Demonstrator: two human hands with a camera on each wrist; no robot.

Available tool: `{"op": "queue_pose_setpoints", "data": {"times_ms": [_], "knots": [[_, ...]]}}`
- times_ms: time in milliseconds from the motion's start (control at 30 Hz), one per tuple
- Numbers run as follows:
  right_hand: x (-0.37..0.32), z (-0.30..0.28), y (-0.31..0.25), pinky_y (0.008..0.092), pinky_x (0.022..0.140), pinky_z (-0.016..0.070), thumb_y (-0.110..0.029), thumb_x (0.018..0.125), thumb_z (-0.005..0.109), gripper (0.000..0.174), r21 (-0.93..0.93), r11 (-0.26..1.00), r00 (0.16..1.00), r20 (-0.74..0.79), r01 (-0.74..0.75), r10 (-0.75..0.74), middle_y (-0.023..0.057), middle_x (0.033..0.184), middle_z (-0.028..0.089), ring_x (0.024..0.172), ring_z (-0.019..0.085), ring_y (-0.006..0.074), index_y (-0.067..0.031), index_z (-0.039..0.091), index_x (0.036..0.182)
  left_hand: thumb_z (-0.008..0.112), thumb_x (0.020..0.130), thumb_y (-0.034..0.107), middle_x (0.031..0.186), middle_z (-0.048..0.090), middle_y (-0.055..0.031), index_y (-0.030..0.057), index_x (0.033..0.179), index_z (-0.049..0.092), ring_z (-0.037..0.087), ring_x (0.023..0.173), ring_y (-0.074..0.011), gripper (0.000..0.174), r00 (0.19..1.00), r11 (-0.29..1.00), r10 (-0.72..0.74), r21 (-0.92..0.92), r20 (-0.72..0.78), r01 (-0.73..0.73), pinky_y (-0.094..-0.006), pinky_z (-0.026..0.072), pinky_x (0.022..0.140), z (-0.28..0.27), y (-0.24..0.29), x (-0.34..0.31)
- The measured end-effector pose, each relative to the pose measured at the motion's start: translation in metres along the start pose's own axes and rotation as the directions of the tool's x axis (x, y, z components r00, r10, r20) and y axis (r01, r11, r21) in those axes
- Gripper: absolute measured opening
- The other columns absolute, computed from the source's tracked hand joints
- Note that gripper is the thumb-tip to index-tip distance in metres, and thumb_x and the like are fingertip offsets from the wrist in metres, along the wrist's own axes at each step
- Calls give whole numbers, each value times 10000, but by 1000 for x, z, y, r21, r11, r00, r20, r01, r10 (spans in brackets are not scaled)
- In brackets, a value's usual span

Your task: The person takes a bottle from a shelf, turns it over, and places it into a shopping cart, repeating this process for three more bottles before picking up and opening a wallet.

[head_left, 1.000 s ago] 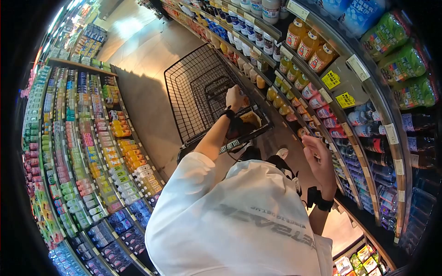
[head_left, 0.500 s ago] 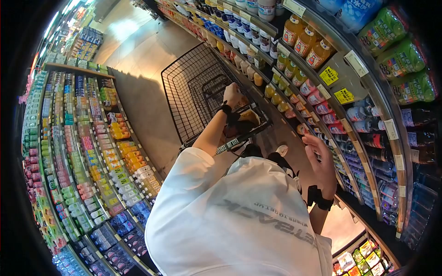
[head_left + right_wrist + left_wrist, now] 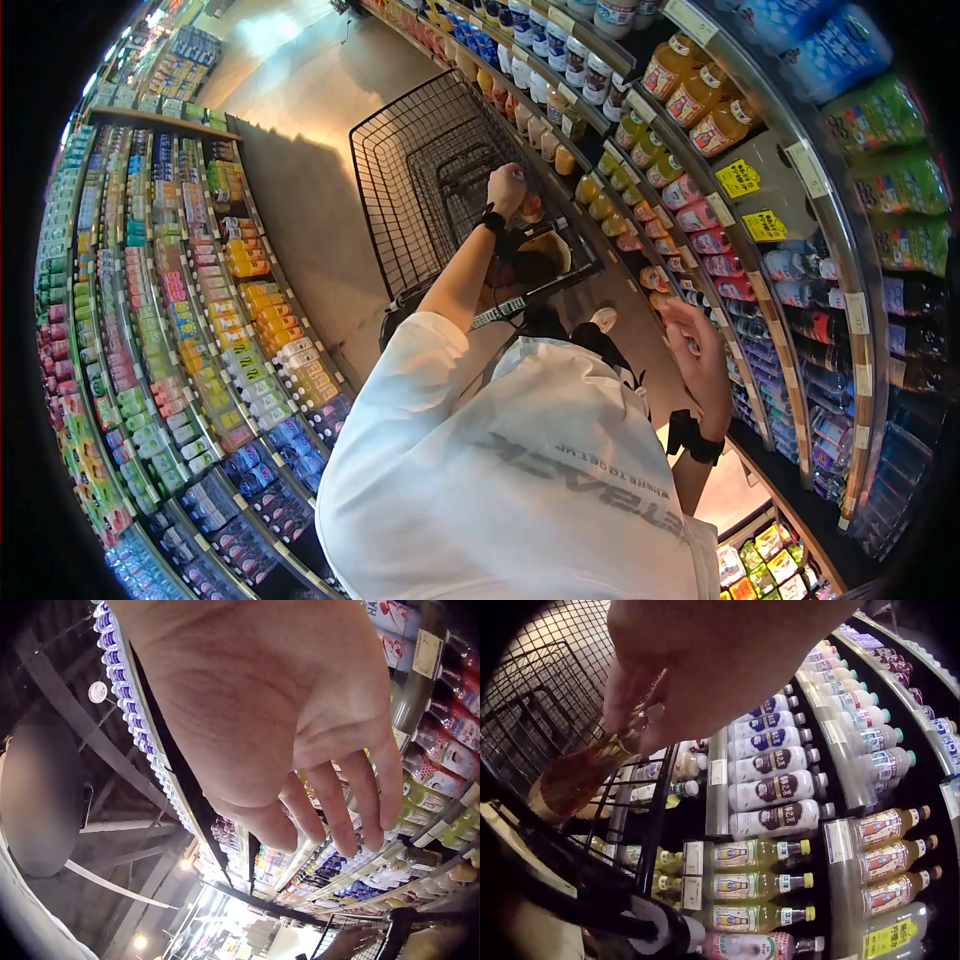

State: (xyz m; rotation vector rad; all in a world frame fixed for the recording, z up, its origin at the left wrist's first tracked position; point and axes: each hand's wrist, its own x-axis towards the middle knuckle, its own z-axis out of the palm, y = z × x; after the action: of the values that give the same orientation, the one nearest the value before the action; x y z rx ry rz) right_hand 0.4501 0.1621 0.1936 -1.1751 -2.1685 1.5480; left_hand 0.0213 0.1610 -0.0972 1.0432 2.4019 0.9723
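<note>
My left hand [image 3: 507, 190] reaches over the near end of a black wire shopping cart [image 3: 405, 180]. In the left wrist view its fingers are curled round the neck of a clear bottle [image 3: 577, 780] of amber liquid, tilted with its base toward the cart's handle side. The hand covers the bottle's top. My right hand [image 3: 697, 360] is raised beside the drinks shelf, fingers loosely extended and slightly bent. The right wrist view shows its bare palm [image 3: 247, 712], holding nothing.
Shelves of bottled drinks [image 3: 690, 215] line the right side, with yellow price tags [image 3: 738, 178] at a gap. Another curved drinks shelf [image 3: 180, 300] stands on the left. The tiled aisle floor [image 3: 300, 180] runs ahead between them. A tan item [image 3: 548, 255] sits near the cart handle.
My left hand has moved slightly forward over the cart, and more of the bottle shows beside it. The right hand stays nearly in place. The head view has shifted a little.
</note>
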Motion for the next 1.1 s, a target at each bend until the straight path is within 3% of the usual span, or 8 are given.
{"op": "queue_pose_setpoints", "data": {"times_ms": [300,400,600,700,800,1000,1100], "knots": [[16,18,-10,345,1059,487,-92,1025,592,322,31,995,994,49,-99,97,152,1270,692,1229,652,232,16,604,1328,673,815,34,1031,727,-281,-24,1084,756,714,968,-430,287,994,999,-37,-7,106,37,-467,586,870,-5,-15,0],[19,21,-9,344,1063,483,-93,1027,591,322,34,994,993,59,-101,99,153,1280,689,1235,649,233,20,603,1328,655,840,31,1049,728,-280,-24,1096,753,719,981,-421,279,985,996,-68,-44,158,76,-456,588,874,-28,10,-9],[25,27,-11,345,1057,489,-93,1029,589,321,33,995,994,66,-92,90,157,1283,690,1221,658,235,19,602,1330,654,835,20,1032,738,-265,-25,1050,755,732,943,-404,243,991,994,-61,-82,122,71,-447,591,846,-2,-10,-5],[26,28,-12,347,1056,492,-97,1030,588,321,41,995,995,51,-86,84,159,1276,693,1214,663,237,18,602,1330,657,825,32,1011,736,-271,-25,1030,749,725,936,-413,232,968,990,-107,-63,228,124,-456,585,838,0,-5,-4],[25,28,-10,349,1055,493,-104,1032,588,324,36,997,997,33,-70,68,157,1277,694,1209,667,238,10,603,1334,661,821,51,984,731,-269,-32,1008,738,719,926,-427,219,976,1000,-3,-18,216,7,-456,584,832,4,-8,-5],[21,26,-7,352,1053,494,-111,1033,591,336,20,999,999,22,-46,46,145,1270,701,1202,672,236,-8,596,1353,721,754,69,998,729,-243,-28,1022,736,718,946,-405,286,966,996,89,-38,242,-82,-447,579,850,17,-25,-1],[19,23,-6,353,1058,491,-116,1035,592,339,39,998,999,15,-42,41,145,1268,703,1204,670,235,-12,595,1358,766,714,104,1034,741,-210,0,1070,746,725,985,-361,371,928,984,-59,-132,368,115,-426,578,875,0,-9,-5]]}}
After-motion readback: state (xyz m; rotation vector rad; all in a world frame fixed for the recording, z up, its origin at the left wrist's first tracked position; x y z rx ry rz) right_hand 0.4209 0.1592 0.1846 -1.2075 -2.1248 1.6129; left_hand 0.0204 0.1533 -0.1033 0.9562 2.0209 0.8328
